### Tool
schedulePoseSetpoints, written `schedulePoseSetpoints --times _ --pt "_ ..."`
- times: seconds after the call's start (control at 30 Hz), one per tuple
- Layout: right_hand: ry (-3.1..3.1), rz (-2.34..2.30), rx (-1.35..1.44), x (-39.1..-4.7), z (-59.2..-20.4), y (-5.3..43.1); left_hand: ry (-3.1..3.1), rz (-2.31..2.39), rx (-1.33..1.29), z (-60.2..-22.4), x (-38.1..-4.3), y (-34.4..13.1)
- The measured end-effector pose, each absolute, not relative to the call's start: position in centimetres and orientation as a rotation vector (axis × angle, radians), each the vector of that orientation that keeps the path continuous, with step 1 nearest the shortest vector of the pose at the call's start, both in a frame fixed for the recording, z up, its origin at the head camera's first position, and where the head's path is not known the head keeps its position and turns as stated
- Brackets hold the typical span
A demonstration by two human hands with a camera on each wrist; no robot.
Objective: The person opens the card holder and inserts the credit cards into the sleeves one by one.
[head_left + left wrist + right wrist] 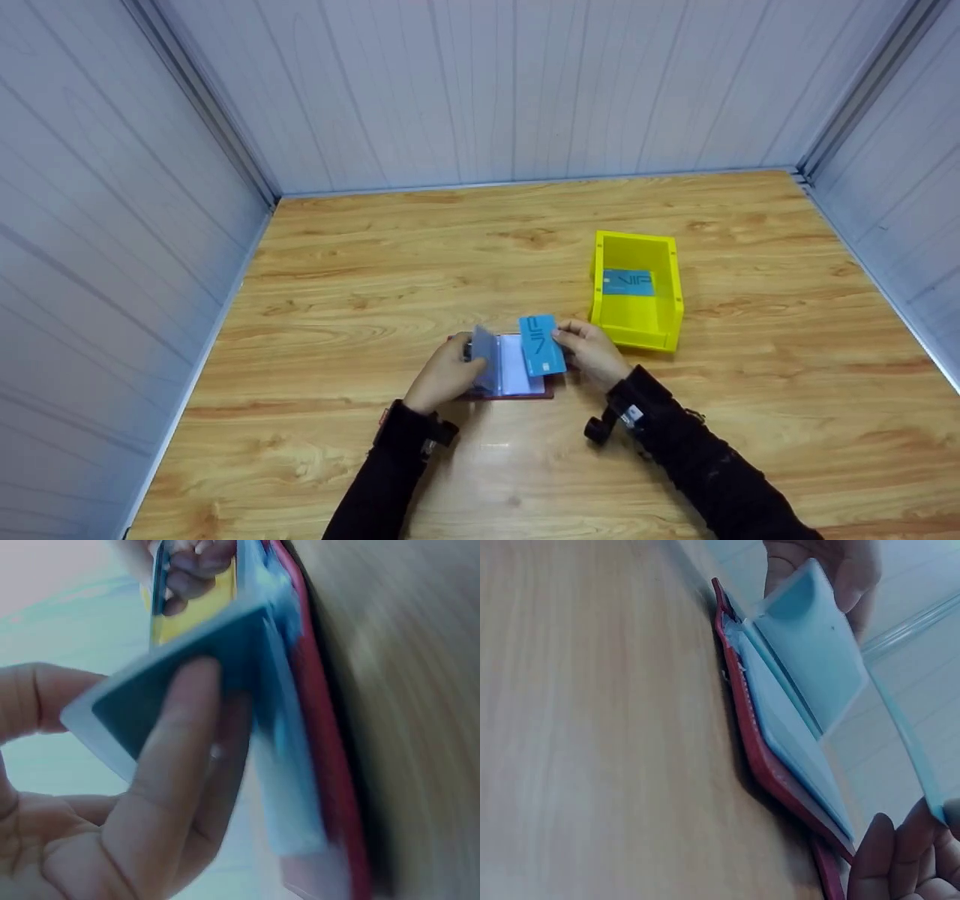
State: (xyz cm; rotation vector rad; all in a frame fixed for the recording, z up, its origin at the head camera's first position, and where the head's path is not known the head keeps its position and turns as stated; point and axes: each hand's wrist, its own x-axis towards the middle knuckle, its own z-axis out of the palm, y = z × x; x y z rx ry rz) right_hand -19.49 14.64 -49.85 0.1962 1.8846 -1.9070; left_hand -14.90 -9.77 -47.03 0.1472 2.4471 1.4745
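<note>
The left hand (441, 375) pinches a raised leaf (486, 363) of the red card holder (517, 379); the right hand (594, 354) grips a blue VIP card (541, 346) over it, apparently not yet slotted; a second card (628, 283) lies in the yellow bin (634, 337).

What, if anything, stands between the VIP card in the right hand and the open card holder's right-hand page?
Nothing visible does: the right hand holds the VIP card over the right-hand page of the card holder, and the left hand pinches the raised page on the left.
</note>
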Motion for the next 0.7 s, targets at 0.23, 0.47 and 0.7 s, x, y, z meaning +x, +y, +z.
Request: schedulePoseSetpoints --times 0.23,0.47,0.7 --pt "1.982 -1.756 0.120 -19.9 -49.1 14.2 2.490 1.493 -0.001 -48.0 -15.7 -11.0" --pt "2.016 -1.637 0.062 -20.1 -48.7 13.0 2.577 1.438 -0.082 -48.1 -15.8 -11.3" --pt "2.029 -1.601 0.018 -20.5 -48.9 12.2 2.567 1.423 -0.089 -48.2 -15.9 -11.4"
